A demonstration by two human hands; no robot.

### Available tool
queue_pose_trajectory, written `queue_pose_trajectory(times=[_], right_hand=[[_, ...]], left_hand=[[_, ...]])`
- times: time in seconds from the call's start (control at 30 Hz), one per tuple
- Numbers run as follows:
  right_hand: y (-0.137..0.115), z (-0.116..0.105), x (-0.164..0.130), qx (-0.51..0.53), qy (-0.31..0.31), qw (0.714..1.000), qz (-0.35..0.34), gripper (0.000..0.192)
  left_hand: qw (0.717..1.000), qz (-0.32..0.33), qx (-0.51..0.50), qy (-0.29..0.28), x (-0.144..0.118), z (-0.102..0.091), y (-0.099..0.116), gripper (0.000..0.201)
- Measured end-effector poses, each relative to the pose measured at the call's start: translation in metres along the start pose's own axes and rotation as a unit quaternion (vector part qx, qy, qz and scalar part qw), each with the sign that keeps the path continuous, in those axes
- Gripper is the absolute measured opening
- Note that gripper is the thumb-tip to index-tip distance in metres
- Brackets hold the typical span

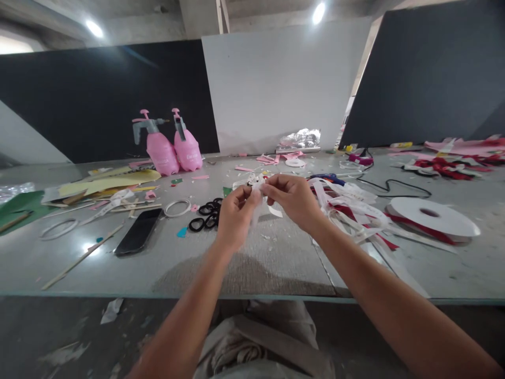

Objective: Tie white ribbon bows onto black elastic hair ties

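Two pink spray bottles (162,152) stand upright behind the black phone (139,231), side by side with pump tops fitted; what they contain cannot be told. Well to the phone's right, a white spool (445,220) lies on its flat side, with red ribbon (418,227) showing beneath its upper disc. Both forearms reach in over the table edge and slant toward each other, so the left hand (235,217) and right hand (294,200) meet right of the phone, beyond the black loops (204,225). Thumbs and forefingers of both are pinched on a sheer white strip (255,211); it sits between the two sets of fingertips, its loose end hanging beside the left thumb.
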State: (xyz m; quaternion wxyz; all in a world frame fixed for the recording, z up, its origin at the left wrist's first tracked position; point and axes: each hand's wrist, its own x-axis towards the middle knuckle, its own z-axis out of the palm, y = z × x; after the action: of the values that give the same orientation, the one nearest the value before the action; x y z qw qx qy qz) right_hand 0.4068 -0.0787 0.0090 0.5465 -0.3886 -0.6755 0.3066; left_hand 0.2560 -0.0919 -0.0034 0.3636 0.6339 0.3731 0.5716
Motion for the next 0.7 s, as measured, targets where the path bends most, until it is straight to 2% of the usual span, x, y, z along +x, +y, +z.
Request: queue_pose_trajectory(times=[0.07, 0.17, 0.23, 0.33, 0.4, 0.53, 0.7], right_hand=[[-0.014, 0.001, -0.021, -0.029, -0.04, 0.999, 0.007, 0.027], [-0.026, 0.003, -0.061, -0.05, -0.029, 0.998, 0.003, 0.021], [-0.027, 0.009, -0.087, -0.043, 0.013, 0.999, 0.012, 0.015], [-0.027, 0.02, -0.12, -0.053, 0.106, 0.993, -0.011, 0.005], [-0.028, 0.026, -0.135, -0.068, 0.138, 0.987, -0.042, 0.009], [-0.033, 0.029, -0.148, -0.115, 0.146, 0.977, -0.108, 0.021], [-0.036, 0.023, -0.144, -0.128, 0.136, 0.97, -0.158, 0.03]], left_hand=[[0.999, -0.03, -0.027, -0.005, -0.026, 0.0, 0.007, 0.032], [0.994, -0.084, -0.069, -0.027, -0.063, -0.002, 0.01, 0.03], [0.988, -0.12, -0.091, -0.026, -0.083, -0.003, 0.009, 0.028], [0.98, -0.161, -0.114, 0.001, -0.105, -0.005, 0.008, 0.026], [0.978, -0.174, -0.112, 0.014, -0.114, -0.007, 0.008, 0.025], [0.983, -0.164, -0.082, 0.023, -0.123, -0.008, 0.014, 0.024], [0.982, -0.187, -0.037, -0.014, -0.125, -0.008, 0.026, 0.024]])
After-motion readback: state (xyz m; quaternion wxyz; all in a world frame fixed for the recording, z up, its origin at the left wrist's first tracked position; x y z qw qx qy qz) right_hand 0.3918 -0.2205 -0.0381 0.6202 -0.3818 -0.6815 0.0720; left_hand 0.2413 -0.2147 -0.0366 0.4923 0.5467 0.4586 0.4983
